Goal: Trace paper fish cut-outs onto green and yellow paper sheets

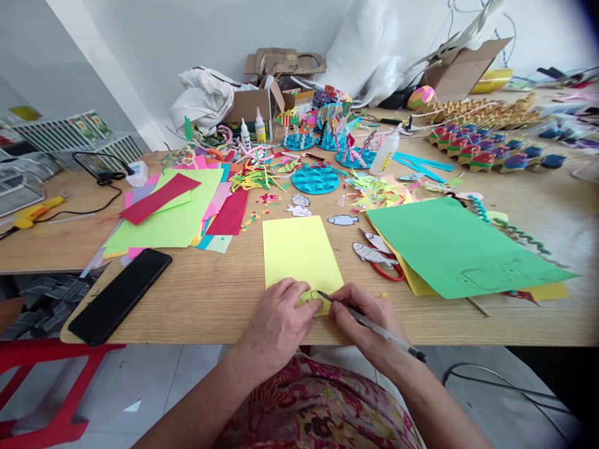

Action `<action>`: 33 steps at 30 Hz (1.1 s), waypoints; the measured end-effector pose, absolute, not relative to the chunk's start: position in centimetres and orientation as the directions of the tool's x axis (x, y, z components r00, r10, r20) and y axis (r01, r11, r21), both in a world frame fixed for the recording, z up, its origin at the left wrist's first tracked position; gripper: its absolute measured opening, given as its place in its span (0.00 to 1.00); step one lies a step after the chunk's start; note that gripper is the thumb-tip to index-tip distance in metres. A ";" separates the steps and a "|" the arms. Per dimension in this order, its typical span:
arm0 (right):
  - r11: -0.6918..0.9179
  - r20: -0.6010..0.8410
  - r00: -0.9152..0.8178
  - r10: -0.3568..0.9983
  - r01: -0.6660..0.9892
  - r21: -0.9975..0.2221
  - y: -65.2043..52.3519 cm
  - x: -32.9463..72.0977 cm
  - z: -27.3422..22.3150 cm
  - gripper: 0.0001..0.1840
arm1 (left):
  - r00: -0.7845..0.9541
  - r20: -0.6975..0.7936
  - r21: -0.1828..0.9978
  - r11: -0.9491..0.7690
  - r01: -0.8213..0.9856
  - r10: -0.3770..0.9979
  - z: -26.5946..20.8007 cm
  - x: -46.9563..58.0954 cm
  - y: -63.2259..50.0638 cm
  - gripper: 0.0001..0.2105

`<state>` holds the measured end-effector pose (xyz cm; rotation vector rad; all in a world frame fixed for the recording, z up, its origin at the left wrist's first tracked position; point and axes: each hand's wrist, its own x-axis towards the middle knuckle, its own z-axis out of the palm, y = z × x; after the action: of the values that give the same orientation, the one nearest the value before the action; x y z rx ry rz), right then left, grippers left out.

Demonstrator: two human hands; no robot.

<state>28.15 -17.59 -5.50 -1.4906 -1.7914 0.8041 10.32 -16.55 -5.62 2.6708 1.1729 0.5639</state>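
Note:
A sheet of yellow paper (299, 249) lies at the table's front edge. On its lower part is a small yellow paper fish (309, 297) with dark pen lines. My left hand (281, 318) presses the fish down between thumb and fingers, covering part of it. In my right hand (365, 312) is a grey pen (384, 333), its tip touching the fish's upper edge. Several fish cutouts lie beyond: a blue-grey one (343, 219), a pale pair (299, 206), and a striped one (374, 254) on red-handled scissors (390, 272).
Right of the yellow sheet lies green paper (458, 243). A black phone (121, 296) and stacked coloured paper (173, 212) are to the left. Further back are paper scraps (381, 190), a blue disc (316, 179), a glue bottle (386, 151) and painted egg-carton pieces (496, 146).

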 end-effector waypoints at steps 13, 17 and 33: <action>0.161 0.114 -0.116 0.987 0.594 -0.788 -17.5 28.1 -5.6 0.06 | 0.619 0.282 0.285 -0.680 0.675 0.733 -5.8 10.3 -16.5 0.11; 0.188 0.131 -0.138 0.982 0.598 -0.779 -17.6 28.1 -5.5 0.07 | 0.619 0.276 0.290 -0.677 0.676 0.736 -5.7 10.3 -16.5 0.10; 0.162 0.101 -0.138 0.985 0.567 -0.808 -17.4 28.9 -5.3 0.06 | 0.641 0.228 0.208 -0.680 0.703 0.733 -5.4 10.7 -16.2 0.09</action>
<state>28.92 -17.39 -5.35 -1.4779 -1.7905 0.8211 10.72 -16.20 -5.44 2.7538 1.2094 0.4513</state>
